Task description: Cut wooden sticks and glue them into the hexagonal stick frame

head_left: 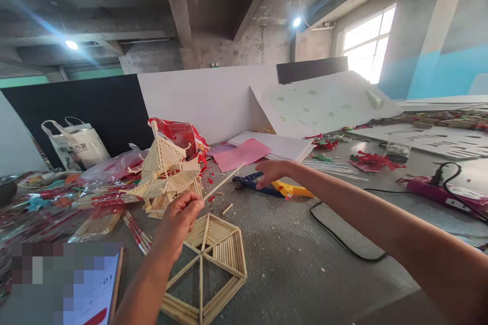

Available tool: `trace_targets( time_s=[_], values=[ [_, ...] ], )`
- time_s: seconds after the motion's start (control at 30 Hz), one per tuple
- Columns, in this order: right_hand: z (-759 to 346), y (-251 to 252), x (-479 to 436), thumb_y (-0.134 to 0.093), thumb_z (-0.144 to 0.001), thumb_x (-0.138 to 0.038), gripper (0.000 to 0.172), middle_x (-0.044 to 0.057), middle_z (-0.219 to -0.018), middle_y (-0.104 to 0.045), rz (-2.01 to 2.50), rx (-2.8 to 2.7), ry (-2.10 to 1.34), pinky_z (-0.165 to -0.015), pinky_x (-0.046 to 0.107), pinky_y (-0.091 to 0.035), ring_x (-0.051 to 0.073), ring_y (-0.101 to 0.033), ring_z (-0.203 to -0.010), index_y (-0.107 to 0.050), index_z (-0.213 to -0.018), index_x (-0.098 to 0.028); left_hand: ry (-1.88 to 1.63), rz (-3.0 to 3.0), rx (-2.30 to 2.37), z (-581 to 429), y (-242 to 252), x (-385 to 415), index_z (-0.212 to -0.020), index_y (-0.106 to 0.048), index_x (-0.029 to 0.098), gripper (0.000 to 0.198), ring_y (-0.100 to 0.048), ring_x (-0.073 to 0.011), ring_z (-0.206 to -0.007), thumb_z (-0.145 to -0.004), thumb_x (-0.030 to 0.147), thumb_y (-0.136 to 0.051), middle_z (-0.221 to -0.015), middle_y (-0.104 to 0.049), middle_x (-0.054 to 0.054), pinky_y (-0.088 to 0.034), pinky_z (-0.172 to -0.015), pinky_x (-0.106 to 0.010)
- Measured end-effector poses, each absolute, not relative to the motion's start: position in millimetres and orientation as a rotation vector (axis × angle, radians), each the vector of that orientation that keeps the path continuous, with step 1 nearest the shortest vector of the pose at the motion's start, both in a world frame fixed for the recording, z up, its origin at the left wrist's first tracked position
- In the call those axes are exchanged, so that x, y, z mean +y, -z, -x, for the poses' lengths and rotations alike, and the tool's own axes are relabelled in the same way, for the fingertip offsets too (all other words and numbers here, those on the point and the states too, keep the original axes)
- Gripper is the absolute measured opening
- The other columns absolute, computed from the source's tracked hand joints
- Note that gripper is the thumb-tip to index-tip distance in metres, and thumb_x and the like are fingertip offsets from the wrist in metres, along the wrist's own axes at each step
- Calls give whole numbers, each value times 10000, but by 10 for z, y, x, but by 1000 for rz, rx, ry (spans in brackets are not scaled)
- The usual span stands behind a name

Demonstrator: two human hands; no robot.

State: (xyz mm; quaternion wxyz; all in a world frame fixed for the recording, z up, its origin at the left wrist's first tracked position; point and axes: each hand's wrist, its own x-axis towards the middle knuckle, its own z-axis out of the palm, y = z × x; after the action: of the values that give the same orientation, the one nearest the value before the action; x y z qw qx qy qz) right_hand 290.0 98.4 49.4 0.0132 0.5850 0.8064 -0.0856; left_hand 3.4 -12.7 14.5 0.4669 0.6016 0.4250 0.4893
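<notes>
My left hand is closed in a pinch on a thin wooden stick that points up and to the right. It hovers over a flat hexagon frame of sticks lying on the grey table. My right hand reaches across the table and rests on pliers with blue and yellow handles; its fingers curl over them. A stick-built pagoda roof model stands just behind my left hand.
Pink paper and white sheets lie behind the pliers. A black cable runs to a pink glue gun at the right. Packets of sticks, red bags, a tote bag and a phone crowd the left.
</notes>
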Motion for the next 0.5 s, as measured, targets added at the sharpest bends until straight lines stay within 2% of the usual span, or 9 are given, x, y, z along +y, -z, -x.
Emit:
trace_targets(
  time_s=[0.1,0.2,0.33,0.5],
  values=[
    [-2716,-420,1246,-789,-294,-448,665,113,-904,-620,-1806,2285,290,-692,333,-411,288,-553,-849,-663,-851,-107,-1230,-1433,976,-30,-126,-99,-619,-423,175,194,-113,-42,-415,-713,304,-533,-453,-187,111,-115,-385,-163],
    [-2635,-364,1459,-795,-215,-399,616,80,-820,-625,-1811,2165,281,-657,332,-413,276,-564,-782,-660,-743,-111,-1264,-1405,920,-33,-117,-87,-622,-424,172,182,-119,-36,-409,-718,284,-530,-458,-186,111,-116,-382,-156],
    [-2665,-311,1591,-773,-286,-391,587,51,-802,-617,-1821,2173,223,-630,304,-403,243,-565,-748,-646,-791,-121,-1346,-1375,862,-57,-122,-99,-609,-427,166,188,-135,-26,-393,-710,271,-547,-455,-216,110,-114,-372,-154],
    [-2620,-233,1471,-702,-443,-381,425,65,-719,-616,-1799,2291,189,-553,280,-386,221,-568,-662,-635,-764,-110,-1455,-1271,796,-64,-108,-85,-633,-453,163,166,-158,-23,-388,-704,260,-567,-469,-260,103,-114,-369,-153]
  ],
)
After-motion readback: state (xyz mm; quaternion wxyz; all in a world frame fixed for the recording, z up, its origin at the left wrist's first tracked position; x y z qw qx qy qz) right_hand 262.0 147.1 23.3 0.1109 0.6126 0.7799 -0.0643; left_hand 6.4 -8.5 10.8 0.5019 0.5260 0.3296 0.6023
